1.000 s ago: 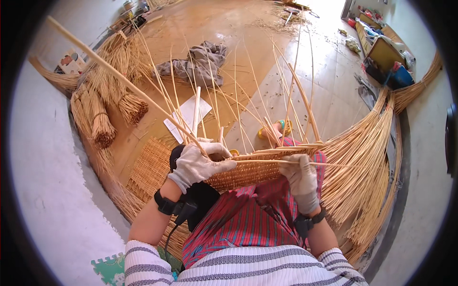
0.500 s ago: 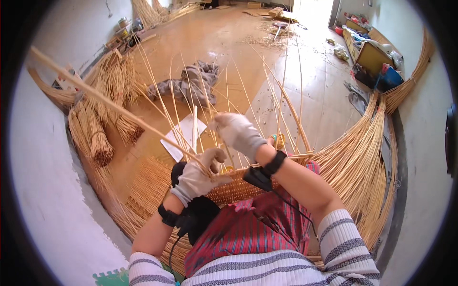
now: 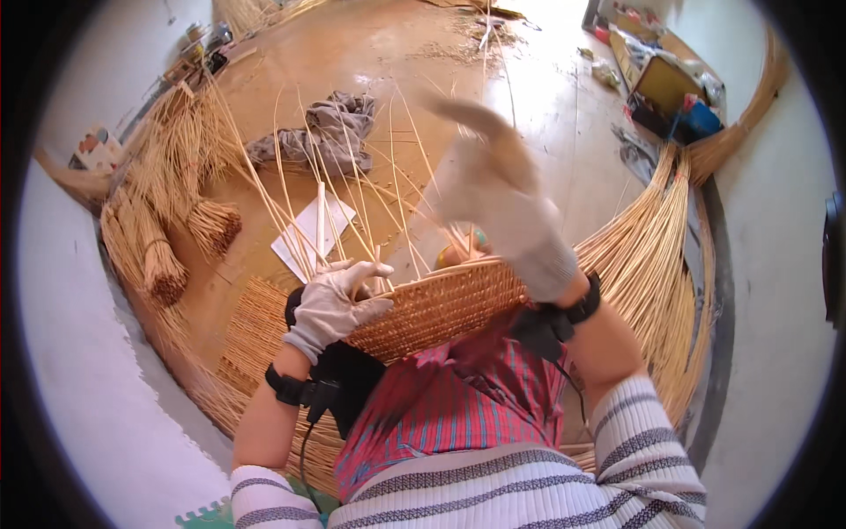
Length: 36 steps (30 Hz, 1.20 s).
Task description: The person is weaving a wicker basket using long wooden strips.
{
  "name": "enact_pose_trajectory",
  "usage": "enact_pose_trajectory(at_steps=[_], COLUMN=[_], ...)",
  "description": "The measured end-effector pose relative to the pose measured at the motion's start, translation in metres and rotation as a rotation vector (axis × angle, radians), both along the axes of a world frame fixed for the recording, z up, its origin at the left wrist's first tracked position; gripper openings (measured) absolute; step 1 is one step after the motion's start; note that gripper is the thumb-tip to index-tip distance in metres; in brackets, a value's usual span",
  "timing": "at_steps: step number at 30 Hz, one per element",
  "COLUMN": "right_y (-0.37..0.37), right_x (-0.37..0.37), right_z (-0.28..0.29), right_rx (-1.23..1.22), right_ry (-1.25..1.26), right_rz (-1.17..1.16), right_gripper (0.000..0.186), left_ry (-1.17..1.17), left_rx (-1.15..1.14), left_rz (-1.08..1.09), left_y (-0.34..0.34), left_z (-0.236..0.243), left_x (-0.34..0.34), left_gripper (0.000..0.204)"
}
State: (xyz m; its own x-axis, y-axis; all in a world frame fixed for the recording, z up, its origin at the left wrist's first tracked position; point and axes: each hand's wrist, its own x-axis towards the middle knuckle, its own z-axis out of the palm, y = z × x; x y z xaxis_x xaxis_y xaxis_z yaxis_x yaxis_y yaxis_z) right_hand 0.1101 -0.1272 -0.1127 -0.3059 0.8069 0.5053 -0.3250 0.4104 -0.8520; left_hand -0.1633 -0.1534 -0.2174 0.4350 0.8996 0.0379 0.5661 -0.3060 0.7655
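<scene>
Wood floor [image 3: 529, 97], sunlit; white wall at left and right. Reed bundles [image 3: 176, 220] piled at left, long reed sheaf [image 3: 652, 256] curved along right. Grey cloth [image 3: 330, 132] and white paper [image 3: 308, 234] lie on floor. Half-woven basket [image 3: 441, 304] is held on lap, long axis left-right, rim tilted up to right; loose stakes [image 3: 352, 203] fan up and away. Nothing seen inside it. Left hand [image 3: 333, 304], gloved, fingers closed on basket rim/stakes. Right hand [image 3: 502, 203] raised above basket, blurred; fingers: cannot tell.
</scene>
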Motion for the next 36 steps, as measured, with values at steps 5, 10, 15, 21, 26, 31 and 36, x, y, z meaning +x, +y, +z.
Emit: enact_pose_trajectory(at_steps=[5, 10, 15, 21, 26, 31, 36], right_y=[-0.08, -0.074, -0.082, -0.078, -0.082, -0.119, -0.138], right_x=[0.06, 0.053, 0.052, 0.049, 0.046, 0.03, 0.024], right_z=[-0.179, -0.15, -0.174, -0.166, -0.16, -0.137, -0.082], right_rx=[-0.378, -0.489, -0.352, -0.382, -0.321, -0.02, 0.514], right_ry=[0.351, 0.208, 0.085, 0.05, 0.047, -0.205, -0.772], right_rz=[-0.425, -0.53, -0.585, -0.664, -0.667, -0.504, -0.243], right_gripper=[0.019, 0.026, 0.027, 0.025, 0.022, 0.02, 0.029], left_ry=[-0.016, 0.051, 0.487, 0.477, 0.453, 0.449, 0.457], left_rx=[0.125, 0.452, 0.249, 0.257, 0.312, 0.3, 0.328], left_rz=[-0.042, 0.001, -0.082, -0.007, 0.044, 0.055, 0.037], left_y=[0.0, -0.009, -0.015, -0.022, -0.024, -0.023, -0.023], left_z=[0.002, 0.011, 0.009, 0.011, 0.008, 0.006, 0.005], left_x=[0.004, 0.025, 0.04, 0.055, 0.059, 0.058, 0.066], left_gripper=[0.043, 0.04, 0.044, 0.043, 0.044, 0.044, 0.047])
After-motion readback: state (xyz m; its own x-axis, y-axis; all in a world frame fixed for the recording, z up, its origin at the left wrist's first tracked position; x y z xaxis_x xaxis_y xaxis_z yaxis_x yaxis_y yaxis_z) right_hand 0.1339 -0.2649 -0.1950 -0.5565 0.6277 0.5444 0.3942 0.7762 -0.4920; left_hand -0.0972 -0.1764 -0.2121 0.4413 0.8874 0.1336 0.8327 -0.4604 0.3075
